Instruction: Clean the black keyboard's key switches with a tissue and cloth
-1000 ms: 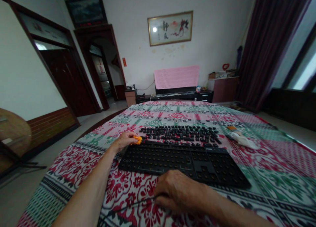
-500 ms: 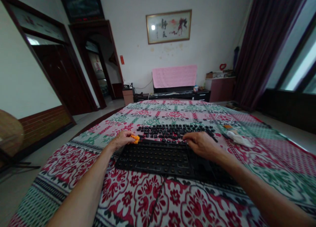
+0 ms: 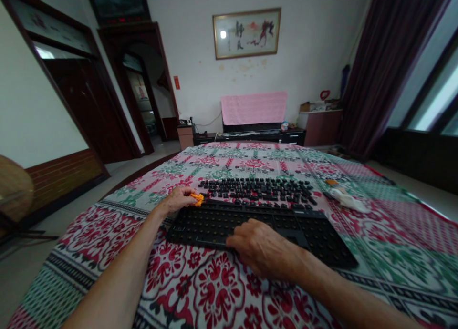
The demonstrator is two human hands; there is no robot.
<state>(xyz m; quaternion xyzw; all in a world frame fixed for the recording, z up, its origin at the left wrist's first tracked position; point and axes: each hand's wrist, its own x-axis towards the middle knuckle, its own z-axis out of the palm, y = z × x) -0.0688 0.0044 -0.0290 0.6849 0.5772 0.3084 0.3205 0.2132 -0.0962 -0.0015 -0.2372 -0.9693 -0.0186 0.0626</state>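
Observation:
A black keyboard base (image 3: 211, 224), stripped of its keycaps, lies on the patterned tablecloth in front of me. My left hand (image 3: 177, 200) is closed at its far left corner, pinching a crumpled orange cloth (image 3: 197, 200). Over the near edge of the base, around the middle, my right hand (image 3: 259, 248) is curled with the fingers together. Whatever those fingers hold, if anything, is hidden by the hand. Behind the base, loose black keycaps (image 3: 255, 190) are laid out in uneven rows.
The flowered tablecloth (image 3: 214, 291) covers the whole table. To the right of the keycaps lie a crumpled white cloth (image 3: 347, 200) and a small orange item (image 3: 331, 182). Beyond the table stands a low black cabinet (image 3: 295, 137) with a pink towel (image 3: 254, 108) above it.
My right hand has moved from the keycaps behind the base towards me and left, to the base's near edge. My left hand stays at the corner with the orange cloth.

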